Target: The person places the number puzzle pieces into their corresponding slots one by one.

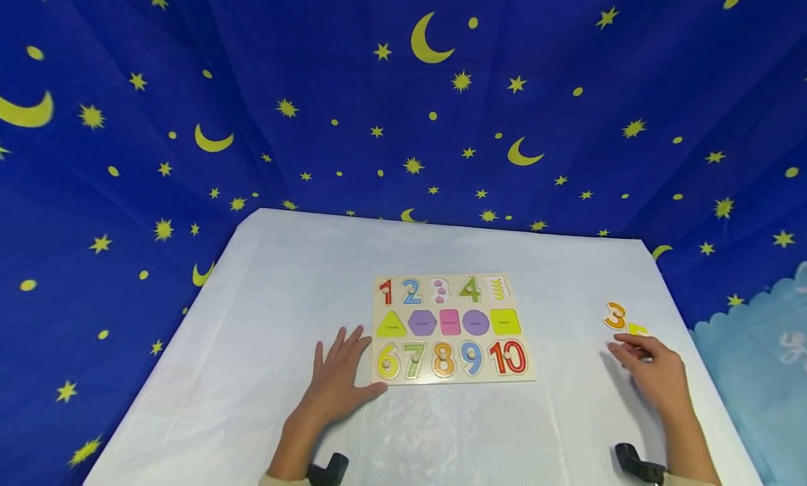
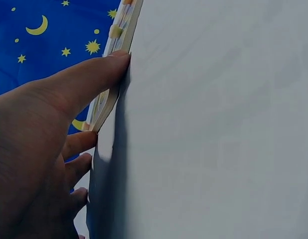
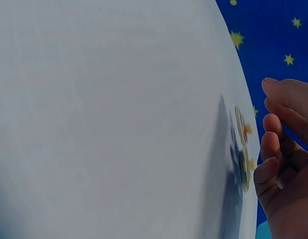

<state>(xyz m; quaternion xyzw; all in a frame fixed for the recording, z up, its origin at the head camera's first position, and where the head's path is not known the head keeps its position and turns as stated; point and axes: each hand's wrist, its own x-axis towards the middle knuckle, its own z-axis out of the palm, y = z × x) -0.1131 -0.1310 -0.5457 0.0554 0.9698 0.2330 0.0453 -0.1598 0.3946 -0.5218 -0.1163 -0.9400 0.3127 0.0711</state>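
Observation:
My left hand (image 1: 338,381) lies spread at the left side of a wooden number puzzle board (image 1: 454,290), its thumb (image 2: 111,69) touching the lower left corner. Knobbed numbers 1, 2, 4 and 6 through 10 sit in the board. Two slots in its top row show small printed pictures. On the right, my right hand (image 1: 658,374) hovers with loosely bent fingers, holding nothing, close beside an orange number 3 piece (image 1: 616,316) and a yellow number 5 piece (image 1: 638,329). The hand partly covers the 5. Both loose pieces lie knob up in the right wrist view.
A white cloth covers the table (image 1: 284,283). Behind and beside it hangs a blue curtain (image 1: 353,164) with yellow moons and stars. Pale blue fabric (image 1: 756,374) shows at the right. Dark camera mounts (image 1: 329,468) are strapped on both wrists.

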